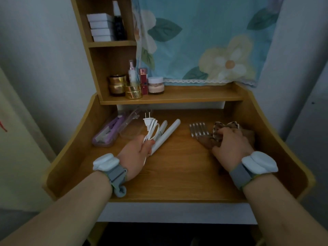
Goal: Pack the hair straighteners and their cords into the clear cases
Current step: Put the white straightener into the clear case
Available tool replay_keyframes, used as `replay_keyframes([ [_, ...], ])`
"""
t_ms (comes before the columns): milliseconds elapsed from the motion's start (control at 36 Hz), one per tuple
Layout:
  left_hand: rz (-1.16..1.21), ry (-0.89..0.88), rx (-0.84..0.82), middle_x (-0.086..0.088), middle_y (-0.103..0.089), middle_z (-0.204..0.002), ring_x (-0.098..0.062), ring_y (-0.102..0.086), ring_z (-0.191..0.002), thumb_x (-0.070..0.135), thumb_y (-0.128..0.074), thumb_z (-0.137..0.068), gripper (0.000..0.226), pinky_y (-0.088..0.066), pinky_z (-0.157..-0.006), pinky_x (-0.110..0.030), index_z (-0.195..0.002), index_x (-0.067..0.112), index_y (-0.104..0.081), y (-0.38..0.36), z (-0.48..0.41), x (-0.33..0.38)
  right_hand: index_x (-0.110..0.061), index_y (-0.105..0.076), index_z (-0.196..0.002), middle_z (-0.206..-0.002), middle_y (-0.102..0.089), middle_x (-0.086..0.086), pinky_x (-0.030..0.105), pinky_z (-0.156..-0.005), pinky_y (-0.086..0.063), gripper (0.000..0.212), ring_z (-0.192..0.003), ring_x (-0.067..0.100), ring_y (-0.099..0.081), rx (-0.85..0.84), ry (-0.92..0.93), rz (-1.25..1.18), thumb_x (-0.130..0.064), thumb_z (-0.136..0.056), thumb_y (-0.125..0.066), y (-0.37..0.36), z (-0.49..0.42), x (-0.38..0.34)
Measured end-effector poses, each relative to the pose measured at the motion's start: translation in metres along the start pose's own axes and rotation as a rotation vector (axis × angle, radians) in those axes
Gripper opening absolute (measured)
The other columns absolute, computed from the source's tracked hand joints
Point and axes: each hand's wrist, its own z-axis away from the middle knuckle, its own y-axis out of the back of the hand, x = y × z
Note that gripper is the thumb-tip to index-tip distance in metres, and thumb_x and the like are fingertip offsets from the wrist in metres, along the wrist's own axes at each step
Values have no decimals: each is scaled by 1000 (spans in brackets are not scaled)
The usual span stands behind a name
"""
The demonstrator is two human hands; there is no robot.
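From the head camera, a person sits at a wooden desk (177, 167) and looks down at both hands.

The left hand (136, 151) is wrapped round the near end of a white hair straightener (167, 134). Its two arms point away to the far right and are spread a little apart. The same hand also pinches the white cord (152, 130), folded into loops, with the plug (148, 121) sticking up at the far end. Holding both together probably keeps the cord neat, so it can go into a case in one bundle.

On the far left of the desk lies a clear case (104, 134) with a purple straightener (113, 126) already inside, so that one looks packed. Just to its right is another clear case (131, 125). It is hard to see, but it looks open and waiting, near the white straightener. That is likely where the white one belongs.

The right hand (230, 141) rests on the right side of the desk, with curled fingers on a brown hair bow (225, 132), next to a row of hair clips (197, 130). I cannot tell if it really grips the bow or just touches it.

On the far shelf (195, 96) stand gold jars (118, 85) and small bottles. A flowered blue cloth (204, 41) hangs behind.
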Motion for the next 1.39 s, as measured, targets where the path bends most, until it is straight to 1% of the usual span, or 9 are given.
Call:
replay_keyframes([
  [111,6,-4,13,4,-52,-74,-8,-50,-68,37,-35,-100,31,-34,-60,-21,-88,17,-54,-2,2,0,-22,-52,-129,-133,-49,8,29,-92,-42,43,-112,24,-52,45,6,-191,-11,-88,-53,5,-2,10],
  [306,-2,11,-16,0,-55,-79,-11,-50,-70,39,-32,-100,32,-37,-61,-22,-97,18,-56,-1,2,1,-33,-60,-111,-124,-55,-4,19,-77,-39,35,-107,14,-53,222,12,-581,-8,-89,-51,5,5,2],
  [444,59,56,-17,-4,-58,-84,-15,-54,-75,39,-34,-100,28,-43,-68,-26,-87,24,-54,3,0,-3,-36,-59,-103,-104,-54,-13,7,-59,-36,23,-82,0,-49,16,236,-454,-19,-89,-59,-6,11,-20],
  [528,6,61,-24,-3,-57,-82,-14,-54,-73,40,-35,-99,29,-44,-67,-27,-93,20,-55,6,-1,-7,-36,-61,-105,-107,-52,-14,11,-72,-38,18,-88,1,-49,-92,319,-287,-36,-87,-62,-15,14,-28],
  [667,-209,7,5,3,-55,-84,-8,-51,-75,36,-32,-101,27,-33,-66,-24,-102,17,-52,13,-3,-11,-35,-63,-106,-114,-55,-13,28,-95,-40,21,-109,10,-48,-21,325,-207,-44,-88,-57,-16,10,-40],
  [833,-302,1,2,1,-57,-89,-13,-56,-80,36,-32,-101,26,-38,-69,-25,-103,17,-49,17,-3,-14,-34,-61,-104,-114,-56,-10,29,-93,-34,16,-113,14,-40,32,382,-79,-39,-92,-50,-17,8,-54],
  [972,-224,14,-2,1,-57,-90,-12,-55,-81,36,-32,-101,28,-37,-67,-23,-107,16,-51,19,-2,-17,-29,-60,-109,-114,-56,-8,28,-89,-35,22,-110,15,-41,55,455,-4,-34,-97,-42,-18,0,-69],
  [1222,14,-12,-102,4,-52,-78,-11,-52,-74,38,-34,-100,27,-36,-64,-19,-87,24,-53,22,-14,-29,-22,-41,-141,-146,-39,3,34,-107,-35,40,-130,25,-41,-238,425,64,-25,-100,-40,-34,-59,-123],
  [1389,169,-2,-111,11,-55,-82,-1,-53,-76,33,-33,-101,29,-42,-66,-12,-92,20,-57,24,-18,-38,-16,-52,-130,-135,-52,9,35,-106,-34,35,-124,28,-47,-201,347,242,-25,-99,-39,-60,-106,-145],
])
